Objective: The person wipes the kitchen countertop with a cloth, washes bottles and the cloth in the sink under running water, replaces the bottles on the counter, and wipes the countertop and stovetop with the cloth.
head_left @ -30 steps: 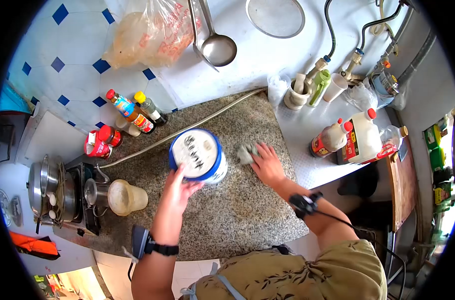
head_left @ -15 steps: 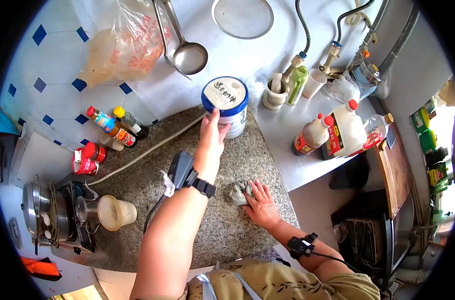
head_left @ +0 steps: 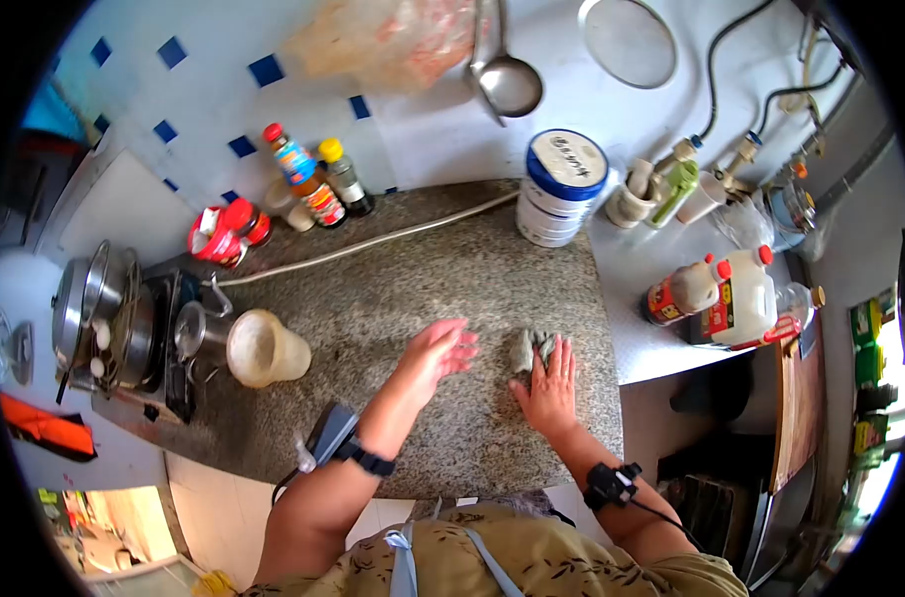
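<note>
My left hand [head_left: 436, 360] hovers above the middle of the speckled stone counter [head_left: 393, 289], fingers apart and holding nothing. To its right, my right hand [head_left: 549, 386] lies on a crumpled grey-green cloth [head_left: 528, 350], which pokes out beyond the fingertips; the fingers press on it. A white tub with a blue-rimmed lid [head_left: 562, 189] and dark handwriting stands at the counter's back right, and neither hand touches it.
Sauce bottles [head_left: 308, 179] and red-lidded jars [head_left: 229, 231] line the back left. A pale container [head_left: 267, 348] stands near the stove [head_left: 164, 343]. Large bottles [head_left: 736, 298] occupy the metal surface at right. A pale hose [head_left: 373, 237] crosses the counter's back.
My left hand has let go of the white tub and come back toward my body. The view has shifted left. My right hand remains on the cloth.
</note>
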The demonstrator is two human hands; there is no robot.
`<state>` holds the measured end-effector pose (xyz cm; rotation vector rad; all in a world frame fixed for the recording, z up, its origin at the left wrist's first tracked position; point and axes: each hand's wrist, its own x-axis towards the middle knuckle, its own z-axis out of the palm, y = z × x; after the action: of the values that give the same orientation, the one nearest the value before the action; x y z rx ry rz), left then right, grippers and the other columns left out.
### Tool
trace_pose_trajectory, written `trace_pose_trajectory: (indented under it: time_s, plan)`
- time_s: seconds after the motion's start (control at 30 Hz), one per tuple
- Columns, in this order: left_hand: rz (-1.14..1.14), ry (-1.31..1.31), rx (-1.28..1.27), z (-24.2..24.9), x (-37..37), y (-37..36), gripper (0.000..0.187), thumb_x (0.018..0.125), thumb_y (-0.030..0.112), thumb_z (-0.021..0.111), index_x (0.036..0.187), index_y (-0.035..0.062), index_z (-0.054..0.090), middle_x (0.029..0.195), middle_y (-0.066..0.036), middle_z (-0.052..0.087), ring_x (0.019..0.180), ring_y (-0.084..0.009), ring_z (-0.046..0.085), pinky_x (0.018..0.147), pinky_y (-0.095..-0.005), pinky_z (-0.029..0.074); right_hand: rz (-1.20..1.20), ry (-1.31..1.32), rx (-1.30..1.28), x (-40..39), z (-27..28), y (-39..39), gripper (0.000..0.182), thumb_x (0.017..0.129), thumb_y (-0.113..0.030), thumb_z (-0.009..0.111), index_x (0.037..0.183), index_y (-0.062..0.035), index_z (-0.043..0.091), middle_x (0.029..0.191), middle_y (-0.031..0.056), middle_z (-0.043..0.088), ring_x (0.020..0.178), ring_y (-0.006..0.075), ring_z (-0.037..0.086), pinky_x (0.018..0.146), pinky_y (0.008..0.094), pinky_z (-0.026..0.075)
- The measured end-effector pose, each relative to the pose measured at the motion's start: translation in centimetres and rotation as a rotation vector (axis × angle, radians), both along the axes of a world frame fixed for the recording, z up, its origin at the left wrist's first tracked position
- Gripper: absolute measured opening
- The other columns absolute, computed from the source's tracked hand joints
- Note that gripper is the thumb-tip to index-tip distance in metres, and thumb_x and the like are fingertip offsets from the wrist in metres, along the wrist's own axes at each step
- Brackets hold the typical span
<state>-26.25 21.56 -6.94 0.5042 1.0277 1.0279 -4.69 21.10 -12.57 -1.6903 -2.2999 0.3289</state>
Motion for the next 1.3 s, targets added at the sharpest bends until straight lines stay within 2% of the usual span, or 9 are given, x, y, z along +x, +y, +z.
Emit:
trace_pose_trajectory:
  time_s: [0.17, 0.33, 0.5, 0.67, 0.87, 1.03, 1.1, 1.17, 1.3]
  plan:
    - [0.123, 0.051, -0.102, -0.8, -7.9, -11.4, 0.030, 0.088, 0.019, 0.046, 0.114, 0.0035, 0.046, 0.100, -0.011, 0.057, 0.089, -0.0198, 0.057, 0.071, -0.0309, 0.047, 0.038, 0.005, 0.133, -5.8, -2.4, 5.5, 0.064, 0.080, -0.040, 0.051, 0.124, 0.0038, 0.037, 0.135, 0.0295, 0.014, 0.126, 0.0434, 0.012, 0.103, 0.0486, 0.012]
    - [0.382, 0.035, -0.180, -0.8, -13.8, -17.9, 0.030, 0.086, 0.020, 0.048, 0.112, 0.0050, 0.046, 0.097, -0.010, 0.057, 0.083, -0.0189, 0.057, 0.070, -0.0315, 0.047, 0.181, -0.026, -0.092, -17.7, -1.9, 8.2, 0.064, 0.082, -0.048, 0.043, 0.127, -0.0036, 0.037, 0.139, 0.0231, 0.010, 0.130, 0.0375, 0.005, 0.104, 0.0456, 0.007]
    - [0.667, -0.039, -0.138, -0.5, -17.2, -19.8, 0.027, 0.085, 0.021, 0.050, 0.108, 0.0069, 0.047, 0.094, -0.010, 0.056, 0.081, -0.0199, 0.056, 0.069, -0.0319, 0.047, 0.529, -0.143, -0.041, -24.8, -1.6, 1.6, 0.063, 0.084, -0.049, 0.039, 0.131, -0.0071, 0.032, 0.141, 0.0199, 0.009, 0.131, 0.0333, 0.005, 0.105, 0.0450, 0.008]
    - [0.844, -0.058, -0.086, -0.1, -21.2, -18.8, 0.019, 0.084, 0.022, 0.053, 0.097, 0.0100, 0.047, 0.093, -0.009, 0.054, 0.084, -0.0218, 0.055, 0.068, -0.0343, 0.047, 0.835, -0.093, -0.005, -19.6, -0.4, -7.1, 0.059, 0.079, -0.043, 0.052, 0.125, -0.0067, 0.040, 0.138, 0.0205, 0.017, 0.129, 0.0337, 0.013, 0.104, 0.0441, 0.014]
    - [0.760, -0.045, -0.135, -0.4, -23.9, -15.3, 0.025, 0.083, 0.024, 0.055, 0.101, 0.0080, 0.046, 0.092, -0.009, 0.052, 0.078, -0.0223, 0.057, 0.064, -0.0349, 0.049, 0.707, -0.125, -0.137, -11.0, 0.9, -9.9, 0.058, 0.078, -0.039, 0.054, 0.123, -0.0055, 0.042, 0.138, 0.0201, 0.018, 0.129, 0.0340, 0.016, 0.104, 0.0445, 0.014]
    - [0.740, 0.009, -0.083, -1.8, -25.1, -13.7, 0.020, 0.081, 0.018, 0.056, 0.093, 0.0038, 0.051, 0.086, -0.011, 0.056, 0.079, -0.0250, 0.058, 0.068, -0.0368, 0.051, 0.103, -0.126, -0.036, -10.8, -1.3, -6.4, 0.058, 0.081, -0.041, 0.049, 0.125, -0.0046, 0.039, 0.136, 0.0220, 0.019, 0.128, 0.0356, 0.014, 0.104, 0.0473, 0.013]
    - [0.799, -0.032, -0.051, -3.3, -26.9, -13.8, 0.019, 0.079, 0.015, 0.056, 0.093, 0.0010, 0.052, 0.086, -0.014, 0.058, 0.079, -0.0265, 0.058, 0.073, -0.0399, 0.051, 0.030, -0.186, 0.101, -14.2, -2.5, -6.0, 0.049, 0.079, -0.040, 0.050, 0.107, -0.0005, 0.055, 0.132, 0.0247, 0.025, 0.126, 0.0412, 0.014, 0.104, 0.0484, 0.012]
    - [0.746, 0.002, -0.040, -2.9, -27.4, -13.1, 0.029, 0.081, 0.016, 0.054, 0.100, -0.0052, 0.049, 0.096, -0.015, 0.053, 0.091, -0.0267, 0.053, 0.087, -0.0374, 0.045, 0.162, -0.080, -0.016, -16.2, -2.7, -6.3, 0.049, 0.079, -0.041, 0.050, 0.105, 0.0002, 0.055, 0.133, 0.0241, 0.024, 0.127, 0.0396, 0.014, 0.104, 0.0488, 0.011]
    - [0.683, 0.050, -0.004, -3.5, -28.6, -12.8, 0.035, 0.083, 0.026, 0.054, 0.102, -0.0030, 0.049, 0.096, -0.012, 0.054, 0.091, -0.0232, 0.054, 0.085, -0.0335, 0.046, 0.478, 0.147, 0.017, -18.9, -2.6, -10.5, 0.051, 0.078, -0.038, 0.053, 0.118, -0.0064, 0.048, 0.138, 0.0183, 0.018, 0.130, 0.0352, 0.009, 0.105, 0.0471, 0.009]
